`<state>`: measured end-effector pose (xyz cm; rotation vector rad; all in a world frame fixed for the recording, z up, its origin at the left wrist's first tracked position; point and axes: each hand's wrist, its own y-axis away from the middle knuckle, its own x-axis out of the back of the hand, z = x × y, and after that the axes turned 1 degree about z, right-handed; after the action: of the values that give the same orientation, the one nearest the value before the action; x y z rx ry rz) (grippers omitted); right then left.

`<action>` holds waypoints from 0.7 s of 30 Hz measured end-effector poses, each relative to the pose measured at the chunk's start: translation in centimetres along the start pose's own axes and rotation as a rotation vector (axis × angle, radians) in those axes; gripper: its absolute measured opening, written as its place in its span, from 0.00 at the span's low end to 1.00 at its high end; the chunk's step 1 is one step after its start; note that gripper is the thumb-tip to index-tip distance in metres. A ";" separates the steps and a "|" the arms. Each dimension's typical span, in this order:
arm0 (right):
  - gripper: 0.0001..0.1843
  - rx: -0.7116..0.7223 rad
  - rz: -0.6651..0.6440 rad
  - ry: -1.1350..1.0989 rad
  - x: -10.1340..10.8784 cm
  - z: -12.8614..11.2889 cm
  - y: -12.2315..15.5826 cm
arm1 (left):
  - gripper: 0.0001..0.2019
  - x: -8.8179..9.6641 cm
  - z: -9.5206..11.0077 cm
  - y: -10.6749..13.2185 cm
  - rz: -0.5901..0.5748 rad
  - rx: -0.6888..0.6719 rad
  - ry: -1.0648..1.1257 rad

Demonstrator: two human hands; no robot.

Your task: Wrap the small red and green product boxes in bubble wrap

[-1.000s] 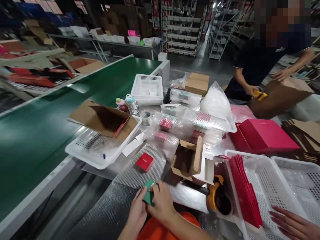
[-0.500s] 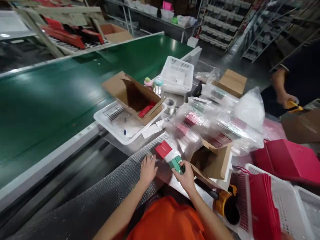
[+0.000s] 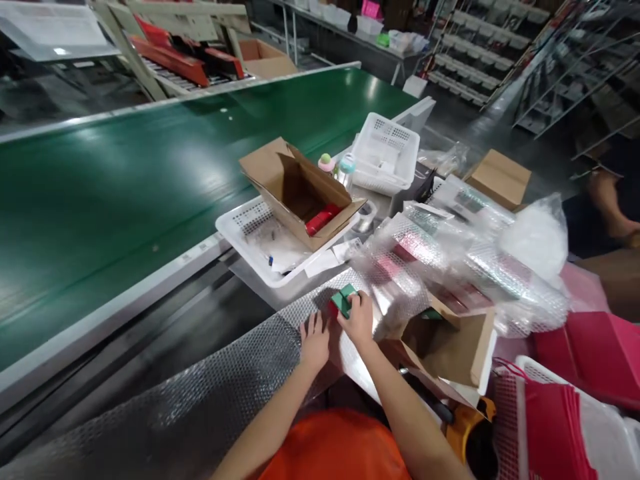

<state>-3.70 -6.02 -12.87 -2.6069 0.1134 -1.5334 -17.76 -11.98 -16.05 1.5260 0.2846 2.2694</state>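
My right hand (image 3: 360,321) pinches a small green box (image 3: 343,300) over the near end of the bubble wrap sheet (image 3: 235,363). Only a sliver of a red card or flat box shows at the green box's left edge; the rest is covered. To the left, my left hand (image 3: 315,341) lies on the bubble wrap with its fingers stretched out and nothing in them. An open cardboard box (image 3: 450,350) stands just right of my right forearm.
A white basket (image 3: 240,250) carries another open carton (image 3: 315,200) with a red item inside. Bubble-wrapped packages (image 3: 415,247) are heaped at right, near red bags (image 3: 553,427) and a yellow tape dispenser (image 3: 463,433). The green conveyor (image 3: 125,193) runs behind. A co-worker's arm (image 3: 607,200) appears far right.
My right hand has brought the green box over the red piece, which is now nearly all covered. My left hand stays flat on the bubble wrap. The whole view has shifted slightly left.
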 end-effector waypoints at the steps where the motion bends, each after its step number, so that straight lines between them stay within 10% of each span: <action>1: 0.16 -0.009 -0.010 0.012 -0.1 0.0 0.1 | 0.36 -0.1 0.0 0.0 0.003 0.001 0.009; 8: 0.22 -0.126 -0.115 -0.019 2.6 -2.5 0.8 | 0.34 -0.8 -0.2 0.4 0.015 -0.016 -0.032; 13: 0.12 -0.016 0.064 -0.377 12.9 -2.0 1.6 | 0.30 -1.0 -0.2 0.6 0.001 -0.034 -0.154; 21: 0.21 -0.130 0.360 0.158 33.8 14.9 -2.2 | 0.25 -0.2 0.5 0.9 0.059 -0.018 -0.308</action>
<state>25.76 -7.03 9.50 -2.3778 0.6773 -1.6366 -17.42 -12.95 -15.70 1.8644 0.1325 2.0325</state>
